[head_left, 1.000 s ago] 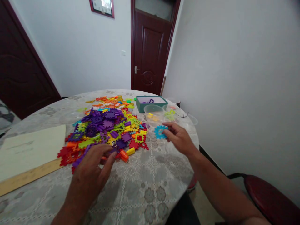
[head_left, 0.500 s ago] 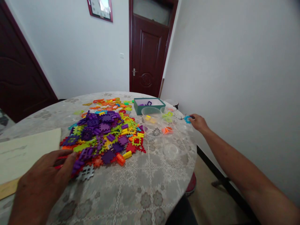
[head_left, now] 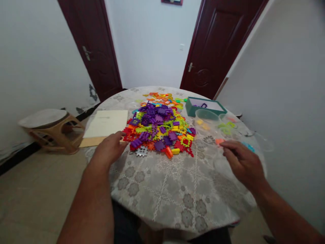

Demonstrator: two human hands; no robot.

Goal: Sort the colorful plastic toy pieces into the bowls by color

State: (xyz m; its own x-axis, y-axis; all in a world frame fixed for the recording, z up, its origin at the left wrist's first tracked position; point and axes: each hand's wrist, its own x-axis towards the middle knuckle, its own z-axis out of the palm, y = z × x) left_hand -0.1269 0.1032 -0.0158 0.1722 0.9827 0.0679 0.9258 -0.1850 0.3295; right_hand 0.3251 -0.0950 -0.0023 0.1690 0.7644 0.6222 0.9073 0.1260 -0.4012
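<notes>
On the patterned cloth of the round table [head_left: 162,189], the left hand [head_left: 109,149] spreads open beside the heap of plastic toy pieces [head_left: 157,127], the right hand [head_left: 241,162] curls narrowly, its contents unclear, and a wooden stool [head_left: 52,128] stands left by the far dark door [head_left: 92,47].

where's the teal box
In the head view, the teal box sits at the far right of the table, right of the plastic pieces and behind a clear bowl.

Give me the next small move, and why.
Probably the left hand should take the grey grid piece: it lies loose at the front edge of the pile, close to that hand, and a similar grey gear already sits apart among the clear tubs.
</notes>
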